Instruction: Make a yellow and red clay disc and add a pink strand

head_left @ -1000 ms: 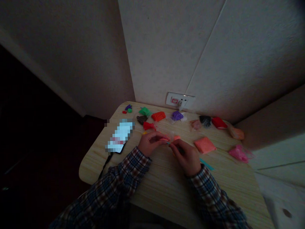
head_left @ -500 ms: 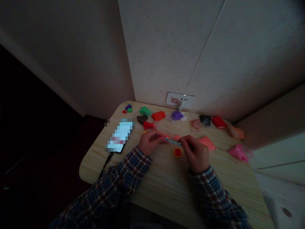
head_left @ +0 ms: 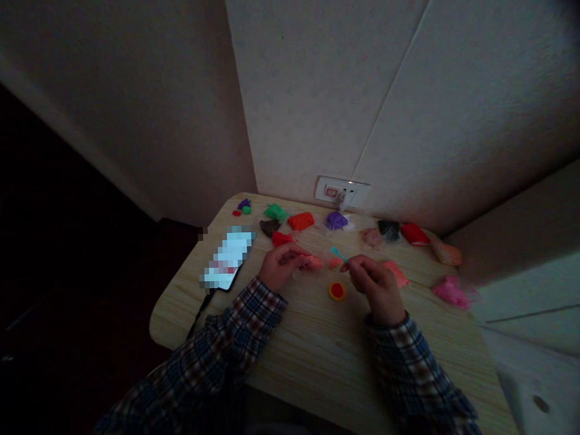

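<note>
My left hand [head_left: 281, 267] is closed on a small pink-orange lump of clay [head_left: 314, 262] just above the wooden table [head_left: 299, 350]. My right hand [head_left: 375, 284] pinches a thin teal tool [head_left: 339, 253], whose tip points up and left towards that lump. Between my hands a small round piece [head_left: 337, 291], red on a yellow base, lies flat on the table. A flat orange-pink slab of clay [head_left: 397, 272] is partly hidden behind my right hand.
Several bagged clay lumps line the table's back edge: green [head_left: 274, 211], orange-red [head_left: 301, 221], purple [head_left: 336, 219], black [head_left: 390, 228], red [head_left: 415, 233], pink [head_left: 447, 292]. A lit phone [head_left: 227, 259] with a cable lies at the left. A wall socket [head_left: 341, 191] sits behind.
My right hand has drawn back to the right and lifted the teal tool away from the lump. The red and yellow round piece has come into sight.
</note>
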Demonstrator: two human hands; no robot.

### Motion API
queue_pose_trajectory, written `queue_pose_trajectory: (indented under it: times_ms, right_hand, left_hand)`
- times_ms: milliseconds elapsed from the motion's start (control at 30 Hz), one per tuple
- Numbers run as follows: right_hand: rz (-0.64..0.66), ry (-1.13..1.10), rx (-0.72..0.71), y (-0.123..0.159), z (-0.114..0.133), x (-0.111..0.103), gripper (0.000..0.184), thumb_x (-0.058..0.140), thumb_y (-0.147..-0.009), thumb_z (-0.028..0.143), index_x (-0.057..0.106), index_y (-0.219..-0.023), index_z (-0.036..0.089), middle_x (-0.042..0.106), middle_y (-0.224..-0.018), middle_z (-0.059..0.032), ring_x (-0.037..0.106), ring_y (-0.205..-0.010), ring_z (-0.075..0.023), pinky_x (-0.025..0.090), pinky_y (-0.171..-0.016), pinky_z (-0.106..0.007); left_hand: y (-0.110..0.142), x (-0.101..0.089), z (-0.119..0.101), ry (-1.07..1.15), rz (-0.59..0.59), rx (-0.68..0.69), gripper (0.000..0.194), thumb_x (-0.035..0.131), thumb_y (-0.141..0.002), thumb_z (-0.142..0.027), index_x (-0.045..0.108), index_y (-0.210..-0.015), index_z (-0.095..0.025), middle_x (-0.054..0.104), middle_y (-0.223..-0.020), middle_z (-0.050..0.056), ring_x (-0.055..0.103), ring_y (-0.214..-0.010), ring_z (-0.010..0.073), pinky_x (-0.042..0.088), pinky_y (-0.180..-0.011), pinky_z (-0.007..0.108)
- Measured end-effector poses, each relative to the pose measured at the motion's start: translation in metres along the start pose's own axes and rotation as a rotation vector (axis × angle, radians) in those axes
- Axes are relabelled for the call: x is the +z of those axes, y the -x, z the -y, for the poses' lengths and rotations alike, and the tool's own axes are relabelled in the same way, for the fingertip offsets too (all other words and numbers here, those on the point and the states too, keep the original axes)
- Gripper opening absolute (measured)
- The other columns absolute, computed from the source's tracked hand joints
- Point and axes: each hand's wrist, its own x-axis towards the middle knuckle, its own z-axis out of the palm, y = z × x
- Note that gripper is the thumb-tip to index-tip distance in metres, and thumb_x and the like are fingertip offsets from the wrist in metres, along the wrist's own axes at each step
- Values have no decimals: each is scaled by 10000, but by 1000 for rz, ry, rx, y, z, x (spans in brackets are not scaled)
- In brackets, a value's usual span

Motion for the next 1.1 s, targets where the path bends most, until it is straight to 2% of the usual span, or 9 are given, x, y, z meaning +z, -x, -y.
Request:
queue_pose_trajectory:
  times_ms: [67, 233, 400, 533, 667, 800, 933, 1033, 1100]
  right_hand:
    - [-73, 42, 41, -3, -10, -10, 448, 331, -898, 511, 590, -766, 171, 325, -466, 64, 334, -399, -102, 266, -392, -222]
    - [-199, 269, 92, -8, -34, -24, 312, 438, -843, 413, 617, -759, 171, 524, -572, -15, 482, -528, -158, 341, -513, -276]
    - [-245, 435, -3, -11, -49, -20, 196, 502, -768, 345, 602, -726, 182, 577, -728, -71, 508, -692, -209, 395, -673, -350]
    - [-292, 497, -67, -12, -56, -16, 154, 512, -765, 304, 606, -757, 182, 579, -795, -90, 497, -745, -226, 404, -724, -387]
    - [-330, 475, -167, -15, -54, -15, 192, 513, -791, 294, 587, -910, 163, 590, -864, -89, 506, -730, -207, 432, -735, -389]
    - [-307, 418, -301, -12, -43, -9, 196, 470, -854, 297, 589, -945, 170, 612, -863, -78, 549, -760, -203, 461, -743, -375]
    - [-240, 382, -404, 1, -31, 2, 247, 427, -899, 298, 620, -1002, 184, 661, -979, -99, 587, -951, -232, 453, -860, -402]
    - [-197, 364, -445, 13, -27, 9, 287, 412, -914, 293, 611, -1100, 201, 662, -1107, -98, 582, -1051, -240, 433, -926, -427]
    - [-195, 344, -467, 20, -25, 12, 309, 394, -925, 293, 600, -1136, 201, 647, -1162, -103, 566, -1108, -240, 421, -961, -435]
  left_hand:
    - [0, -2, 0, -22, -10, 21, 307, 734, -679, -410, 655, -781, -131, 709, -668, 32, 660, -607, 149, 520, -590, 249]
    - [2, -3, 2, -84, -25, 72, 267, 625, -792, -394, 678, -839, -137, 710, -671, 30, 654, -639, 143, 516, -609, 242]
    - [3, -2, 8, -136, -41, 108, 253, 683, -732, -386, 638, -788, -143, 712, -687, 31, 660, -623, 151, 523, -600, 255]
    - [5, 0, 9, -181, -29, 143, 264, 695, -718, -392, 596, -765, -152, 713, -684, 35, 666, -612, 157, 518, -572, 255]
    - [9, 2, 6, -267, 46, 215, 279, 604, -798, -428, 625, -733, -158, 699, -657, 32, 640, -592, 139, 496, -560, 240]
    - [14, 2, 6, -378, 136, 280, 356, 509, -860, -427, 654, -671, -163, 650, -546, 17, 592, -504, 118, 458, -514, 222]
    - [20, 4, 13, -482, 166, 330, 213, 583, -827, -331, 682, -731, -169, 685, -636, 16, 626, -605, 127, 490, -649, 241]
    - [29, 7, 19, -541, 195, 339, 149, 615, -812, -307, 683, -791, -176, 706, -737, 18, 639, -656, 129, 504, -681, 247]
    - [36, 9, 22, -579, 223, 347, 150, 625, -812, -307, 677, -796, -168, 701, -736, 23, 636, -662, 132, 509, -688, 253]
